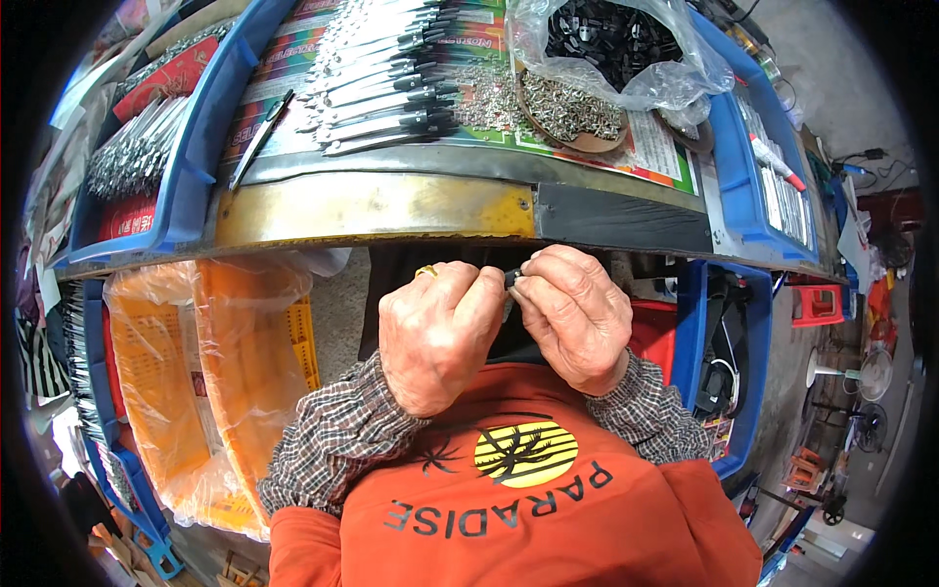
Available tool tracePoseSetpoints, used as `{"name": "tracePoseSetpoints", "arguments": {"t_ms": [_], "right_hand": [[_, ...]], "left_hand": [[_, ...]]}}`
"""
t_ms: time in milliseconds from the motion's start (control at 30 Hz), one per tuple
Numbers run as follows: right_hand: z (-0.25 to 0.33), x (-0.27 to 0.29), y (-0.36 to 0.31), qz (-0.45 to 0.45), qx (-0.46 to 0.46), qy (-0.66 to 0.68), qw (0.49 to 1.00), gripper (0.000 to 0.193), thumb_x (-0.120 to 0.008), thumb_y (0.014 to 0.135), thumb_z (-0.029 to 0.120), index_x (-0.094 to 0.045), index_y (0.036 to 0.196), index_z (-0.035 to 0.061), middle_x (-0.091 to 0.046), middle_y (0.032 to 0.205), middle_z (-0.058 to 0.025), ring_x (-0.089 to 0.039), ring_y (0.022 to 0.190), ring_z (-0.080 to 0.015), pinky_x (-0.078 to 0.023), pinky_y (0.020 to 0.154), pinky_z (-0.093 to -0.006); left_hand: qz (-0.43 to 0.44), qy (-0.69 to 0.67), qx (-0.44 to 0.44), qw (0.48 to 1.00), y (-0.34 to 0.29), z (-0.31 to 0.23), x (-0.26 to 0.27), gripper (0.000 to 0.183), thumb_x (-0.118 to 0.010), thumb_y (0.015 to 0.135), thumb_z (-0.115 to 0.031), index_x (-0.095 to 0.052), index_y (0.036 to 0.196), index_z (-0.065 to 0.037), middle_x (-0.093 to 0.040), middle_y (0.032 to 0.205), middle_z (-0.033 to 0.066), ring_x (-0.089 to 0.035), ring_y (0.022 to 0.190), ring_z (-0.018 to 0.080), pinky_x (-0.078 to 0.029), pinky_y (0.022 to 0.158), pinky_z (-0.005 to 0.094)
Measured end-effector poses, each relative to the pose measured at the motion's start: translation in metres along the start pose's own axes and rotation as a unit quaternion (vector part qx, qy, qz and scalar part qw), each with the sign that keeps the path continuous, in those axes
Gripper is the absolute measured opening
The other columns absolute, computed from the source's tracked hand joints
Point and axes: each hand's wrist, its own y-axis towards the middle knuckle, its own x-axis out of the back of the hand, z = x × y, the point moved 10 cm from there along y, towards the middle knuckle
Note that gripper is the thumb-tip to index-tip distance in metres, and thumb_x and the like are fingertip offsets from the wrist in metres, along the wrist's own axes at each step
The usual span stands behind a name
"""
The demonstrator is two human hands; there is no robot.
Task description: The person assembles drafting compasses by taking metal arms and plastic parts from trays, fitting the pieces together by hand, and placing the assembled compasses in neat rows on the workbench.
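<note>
My left hand [435, 328] and my right hand [577, 318] meet in front of the bench edge, above my lap. A small black piece [512, 279] is pinched between the fingertips of both hands. Its far ends are covered by the fingers, so its full shape cannot be made out. My left fingers are curled inward, and a yellow ring is on one of them. On the bench beyond lies a row of slim silver metal pieces with black ends [381, 83]. Beside the row are scattered tiny silver parts [489, 93].
A round dish of small metal parts [572, 117] and a clear bag of black pieces [611, 44] stand at the back. Blue trays [186, 147] flank the bench. A slim black-and-silver tool [261, 139] lies near its edge. Below left is a plastic-lined orange crate [201, 362].
</note>
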Motion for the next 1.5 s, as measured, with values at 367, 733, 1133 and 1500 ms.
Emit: {"name": "tracePoseSetpoints", "arguments": {"t_ms": [367,733,1133,1500], "right_hand": [[-0.056,-0.023,-0.022,0.018,-0.335,0.374,0.865,0.014,-0.067,0.085,0.005,-0.061,0.096,-0.0013,-0.062,0.091,-0.0057,-0.061,0.077,-0.01,-0.052,0.063,-0.0214],[-0.066,-0.06,-0.048,0.062,-0.411,0.579,0.701,0.015,-0.063,0.09,0.009,-0.064,0.1,-0.003,-0.064,0.078,-0.0073,-0.063,0.067,-0.0117,-0.054,0.057,-0.0236],[-0.064,-0.059,-0.053,0.073,-0.481,0.478,0.731,0.011,-0.063,0.09,0.011,-0.062,0.094,0.0006,-0.062,0.072,-0.0011,-0.057,0.059,-0.0041,-0.047,0.049,-0.0171],[-0.066,-0.06,-0.049,0.052,-0.48,0.477,0.734,0.012,-0.062,0.091,0.012,-0.06,0.088,0.0005,-0.058,0.069,0.0009,-0.054,0.057,-0.0028,-0.046,0.05,-0.0174]], "left_hand": [[-0.01,-0.061,0.015,0.998,0.007,0.004,0.01,0.023,-0.071,0.067,0.002,-0.062,0.088,-0.002,-0.06,0.074,0.0094,-0.06,0.062,0.0254,-0.048,0.054,0.0339],[0.005,-0.081,-0.007,0.997,0.003,0.005,0.007,0.019,-0.07,0.069,-0.002,-0.06,0.084,-0.004,-0.054,0.068,0.0056,-0.057,0.059,0.023,-0.046,0.051,0.0336],[-0.017,-0.005,-0.019,1.0,-0.002,-0.001,-0.001,0.019,-0.068,0.066,-0.003,-0.059,0.083,-0.005,-0.051,0.067,0.0051,-0.056,0.057,0.0215,-0.046,0.047,0.0327],[-0.014,-0.007,-0.003,1.0,-0.003,0.002,-0.002,0.02,-0.07,0.066,-0.002,-0.06,0.084,-0.004,-0.056,0.071,0.007,-0.059,0.06,0.0231,-0.048,0.051,0.033]]}}
